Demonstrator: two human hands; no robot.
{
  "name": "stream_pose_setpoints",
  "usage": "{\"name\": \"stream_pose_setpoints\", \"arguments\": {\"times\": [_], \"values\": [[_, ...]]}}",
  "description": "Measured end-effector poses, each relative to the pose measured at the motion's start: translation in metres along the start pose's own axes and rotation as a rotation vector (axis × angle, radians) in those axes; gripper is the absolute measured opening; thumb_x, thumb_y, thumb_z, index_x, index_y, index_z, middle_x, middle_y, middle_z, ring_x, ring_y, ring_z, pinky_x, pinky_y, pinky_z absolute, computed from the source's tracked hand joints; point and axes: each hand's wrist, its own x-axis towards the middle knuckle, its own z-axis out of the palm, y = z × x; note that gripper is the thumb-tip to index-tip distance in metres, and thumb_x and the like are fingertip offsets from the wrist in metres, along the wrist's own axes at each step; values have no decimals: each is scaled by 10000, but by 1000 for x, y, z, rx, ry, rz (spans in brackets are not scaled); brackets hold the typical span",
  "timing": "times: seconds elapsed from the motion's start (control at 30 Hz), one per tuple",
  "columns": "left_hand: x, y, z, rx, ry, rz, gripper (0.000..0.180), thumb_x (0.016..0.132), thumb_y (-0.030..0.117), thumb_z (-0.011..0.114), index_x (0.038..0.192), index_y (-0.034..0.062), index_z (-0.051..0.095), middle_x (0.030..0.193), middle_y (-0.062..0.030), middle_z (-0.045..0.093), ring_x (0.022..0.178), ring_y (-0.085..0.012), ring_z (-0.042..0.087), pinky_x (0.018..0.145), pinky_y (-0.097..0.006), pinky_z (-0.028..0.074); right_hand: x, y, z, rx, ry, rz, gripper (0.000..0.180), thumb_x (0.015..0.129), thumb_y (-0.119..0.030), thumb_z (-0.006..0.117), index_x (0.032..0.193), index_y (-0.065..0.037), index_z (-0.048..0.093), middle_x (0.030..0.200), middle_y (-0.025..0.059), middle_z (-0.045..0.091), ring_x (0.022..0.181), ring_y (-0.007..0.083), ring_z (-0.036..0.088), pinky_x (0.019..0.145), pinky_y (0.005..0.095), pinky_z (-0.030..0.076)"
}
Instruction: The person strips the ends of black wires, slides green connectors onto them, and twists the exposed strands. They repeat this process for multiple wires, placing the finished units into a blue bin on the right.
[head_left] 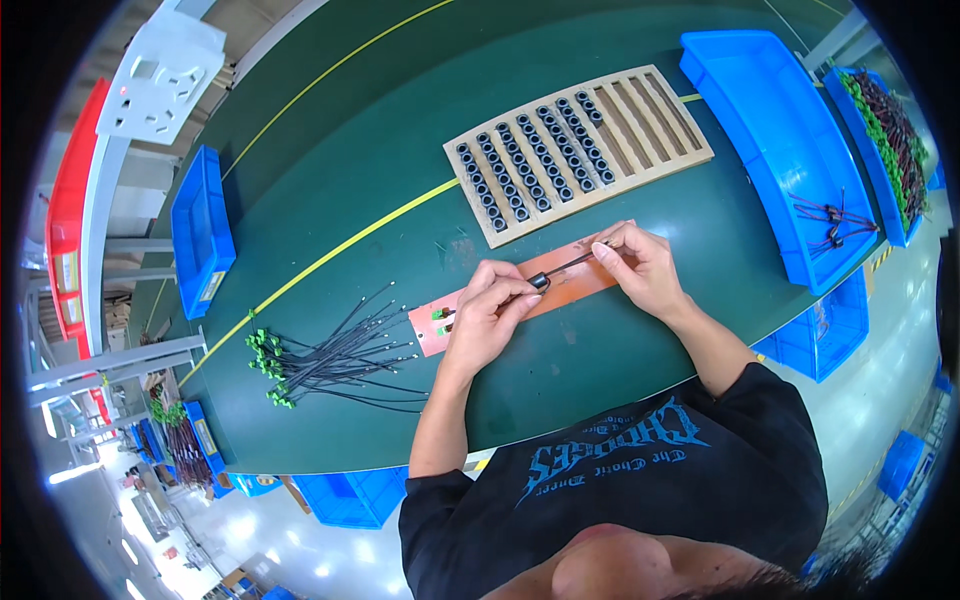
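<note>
My left hand [488, 310] is closed, with a black cylindrical core [540, 281] pinched at its fingertips. From that core a short dark cable [572, 265] runs to my right hand [640, 268], whose thumb and fingers pinch its far end. Both hands are over an orange board [600, 282] lying on the green table. Green connectors [440, 314] lie on the board's left end, next to my left wrist. Further left is a spread bundle of black cables [345, 358] with green connectors at one end. My fingers hide part of the held cable.
Beyond the board, a wooden slotted tray [640, 120] holds rows of black hollow cores, its right slots bare. A large blue bin [745, 110] with a few cables stands right, beside another blue bin [880, 150] full of cables. A smaller blue bin [203, 230] sits at left.
</note>
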Motion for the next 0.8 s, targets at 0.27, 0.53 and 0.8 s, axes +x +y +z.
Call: {"name": "stream_pose_setpoints", "arguments": {"times": [0.27,0.53,0.8], "values": [[11,13,-10,278,-110,191,182,879,-11,750,1061,-13,752,1022,-110,720,941,-258,694,839,-361,567,-1,-18,5,95,-7,-40,123,994,-24,677,890,30,642,943,126,757,818,156,753,661,265,601],[22,20,-12,305,-114,347,339,836,-47,767,1162,24,706,1013,-121,734,953,-281,713,766,-371,594,-6,-20,5,137,-66,-82,63,992,-8,672,961,46,665,948,157,771,848,204,780,692,288,634],[22,15,-5,296,-118,274,215,843,-89,700,1032,9,673,965,-124,690,861,-283,700,699,-366,570,-7,-18,-1,-44,-38,-100,84,967,-41,711,927,22,673,913,142,761,734,183,736,616,300,579]]}}
